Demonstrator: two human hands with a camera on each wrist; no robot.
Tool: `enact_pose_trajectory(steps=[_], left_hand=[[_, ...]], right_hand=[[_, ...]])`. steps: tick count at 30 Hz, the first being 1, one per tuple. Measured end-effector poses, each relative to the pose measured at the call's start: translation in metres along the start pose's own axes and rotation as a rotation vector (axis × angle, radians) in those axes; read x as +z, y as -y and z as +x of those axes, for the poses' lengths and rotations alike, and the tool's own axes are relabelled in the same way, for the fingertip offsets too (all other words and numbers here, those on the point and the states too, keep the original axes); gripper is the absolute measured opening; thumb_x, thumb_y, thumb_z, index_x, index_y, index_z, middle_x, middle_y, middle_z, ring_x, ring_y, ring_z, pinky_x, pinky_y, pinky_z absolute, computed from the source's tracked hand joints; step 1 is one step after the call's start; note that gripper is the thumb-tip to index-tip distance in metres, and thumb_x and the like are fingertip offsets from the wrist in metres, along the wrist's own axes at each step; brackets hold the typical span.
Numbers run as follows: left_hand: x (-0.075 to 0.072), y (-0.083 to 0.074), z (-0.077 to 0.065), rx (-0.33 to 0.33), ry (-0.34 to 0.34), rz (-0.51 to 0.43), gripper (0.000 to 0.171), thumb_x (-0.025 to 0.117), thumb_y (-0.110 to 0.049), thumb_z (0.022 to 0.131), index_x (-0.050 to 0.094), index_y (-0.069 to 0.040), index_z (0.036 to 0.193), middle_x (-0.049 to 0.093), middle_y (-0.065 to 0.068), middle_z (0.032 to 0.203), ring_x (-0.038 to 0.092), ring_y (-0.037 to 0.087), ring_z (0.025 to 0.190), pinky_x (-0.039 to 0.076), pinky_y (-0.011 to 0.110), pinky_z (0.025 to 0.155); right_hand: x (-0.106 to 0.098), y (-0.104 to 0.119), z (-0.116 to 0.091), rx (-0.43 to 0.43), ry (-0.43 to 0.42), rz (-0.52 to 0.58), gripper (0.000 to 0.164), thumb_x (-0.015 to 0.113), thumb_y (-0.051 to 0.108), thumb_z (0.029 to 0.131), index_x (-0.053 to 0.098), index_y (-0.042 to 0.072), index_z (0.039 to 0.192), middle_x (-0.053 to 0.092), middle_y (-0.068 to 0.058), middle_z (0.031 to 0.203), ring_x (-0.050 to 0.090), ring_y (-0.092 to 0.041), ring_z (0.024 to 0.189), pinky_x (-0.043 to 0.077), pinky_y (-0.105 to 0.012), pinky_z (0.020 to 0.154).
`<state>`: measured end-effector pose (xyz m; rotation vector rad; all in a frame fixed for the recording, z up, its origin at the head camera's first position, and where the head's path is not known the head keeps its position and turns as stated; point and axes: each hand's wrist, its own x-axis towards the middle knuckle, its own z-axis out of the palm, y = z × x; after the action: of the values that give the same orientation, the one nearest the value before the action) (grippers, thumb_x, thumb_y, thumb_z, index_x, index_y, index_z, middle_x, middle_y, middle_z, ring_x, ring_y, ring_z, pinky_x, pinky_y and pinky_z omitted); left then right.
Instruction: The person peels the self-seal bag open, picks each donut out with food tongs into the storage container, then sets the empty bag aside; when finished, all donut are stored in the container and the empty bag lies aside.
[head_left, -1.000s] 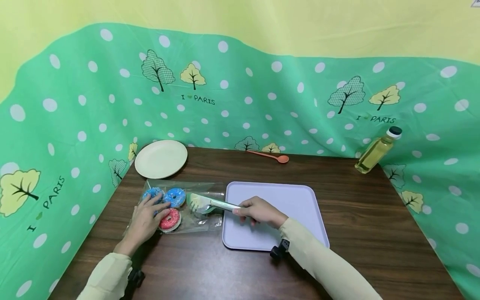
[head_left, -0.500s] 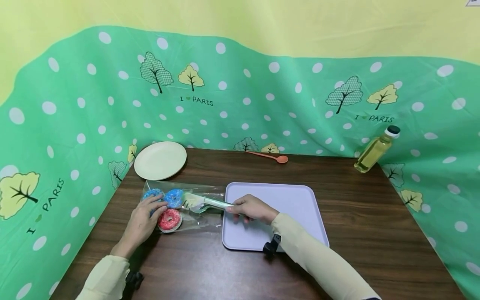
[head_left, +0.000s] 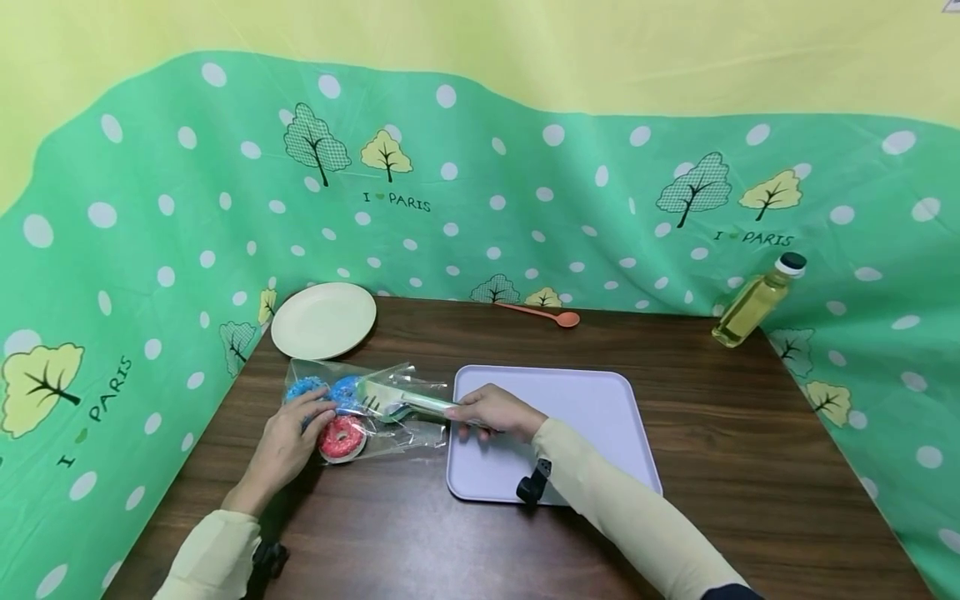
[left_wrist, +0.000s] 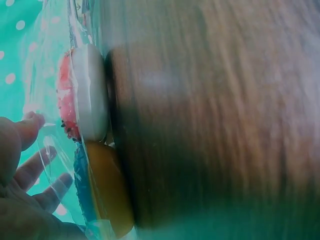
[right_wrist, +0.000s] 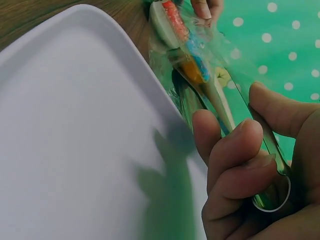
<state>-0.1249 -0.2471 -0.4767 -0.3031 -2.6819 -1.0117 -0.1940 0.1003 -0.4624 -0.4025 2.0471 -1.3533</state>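
Note:
A clear plastic bag [head_left: 420, 436] lies on the left of the table with a red-topped doughnut [head_left: 342, 438] and blue-topped doughnuts [head_left: 303, 387] inside. My left hand [head_left: 287, 437] rests on the bag's left end, its fingers [left_wrist: 35, 167] spread against the film in the left wrist view. With my right hand [head_left: 497, 412] I grip metal tongs [head_left: 426, 403] by the handle, between thumb and fingers. Their pale green, slotted head reaches into the bag's mouth, over the right edge of a blue doughnut. In the right wrist view both tong arms show, with the rounded bend near my palm.
A lilac tray [head_left: 592, 433] lies right of the bag, under my right hand. Behind the bag stands a cream plate [head_left: 324, 321]. An orange spoon [head_left: 566, 319] lies along the back edge, and an oil bottle [head_left: 753, 308] leans at the back right.
My right hand has moved left with the tongs, whose head has gone deeper into the bag, from beside the blue doughnut to over it. The bag's mouth has lifted. My left hand stays nearly still.

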Motion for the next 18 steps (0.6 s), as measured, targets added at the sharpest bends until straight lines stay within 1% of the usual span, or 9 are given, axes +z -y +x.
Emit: enact_pose_trajectory(steps=[5, 8, 12, 18], left_hand=[[0.000, -0.001, 0.002, 0.003, -0.013, -0.015, 0.017, 0.068, -0.008, 0.097, 0.076, 0.000, 0.109, 0.062, 0.021, 0.133, 0.049, 0.046, 0.130, 0.038, 0.061, 0.104], [-0.001, -0.001, 0.001, 0.017, -0.024, -0.019, 0.015, 0.069, -0.007, 0.095, 0.077, -0.001, 0.107, 0.063, 0.020, 0.132, 0.050, 0.045, 0.129, 0.039, 0.061, 0.103], [-0.001, -0.002, 0.001, 0.034, -0.026, -0.020, 0.015, 0.070, -0.005, 0.094, 0.077, -0.003, 0.107, 0.064, 0.020, 0.131, 0.051, 0.046, 0.128, 0.039, 0.061, 0.103], [0.002, -0.002, -0.001, 0.032, -0.018, -0.025, 0.014, 0.071, -0.004, 0.094, 0.077, -0.003, 0.106, 0.065, 0.020, 0.129, 0.050, 0.048, 0.128, 0.036, 0.062, 0.105]], right_hand=[[-0.004, 0.001, -0.005, 0.003, -0.009, -0.020, 0.036, 0.069, 0.039, 0.096, 0.076, 0.004, 0.097, 0.071, -0.012, 0.078, 0.047, -0.010, 0.045, 0.036, -0.024, 0.048], [-0.004, 0.002, -0.004, -0.004, -0.007, -0.019, 0.036, 0.069, 0.040, 0.096, 0.076, 0.005, 0.096, 0.071, -0.010, 0.077, 0.047, -0.009, 0.046, 0.035, -0.023, 0.047], [-0.002, 0.001, 0.001, -0.005, -0.010, -0.013, 0.034, 0.068, 0.039, 0.096, 0.076, 0.006, 0.094, 0.070, -0.006, 0.075, 0.047, -0.008, 0.046, 0.035, -0.022, 0.047], [0.001, -0.004, 0.009, 0.041, -0.034, -0.004, 0.026, 0.072, 0.033, 0.094, 0.075, 0.008, 0.090, 0.069, -0.003, 0.071, 0.048, -0.007, 0.044, 0.034, -0.020, 0.044]])
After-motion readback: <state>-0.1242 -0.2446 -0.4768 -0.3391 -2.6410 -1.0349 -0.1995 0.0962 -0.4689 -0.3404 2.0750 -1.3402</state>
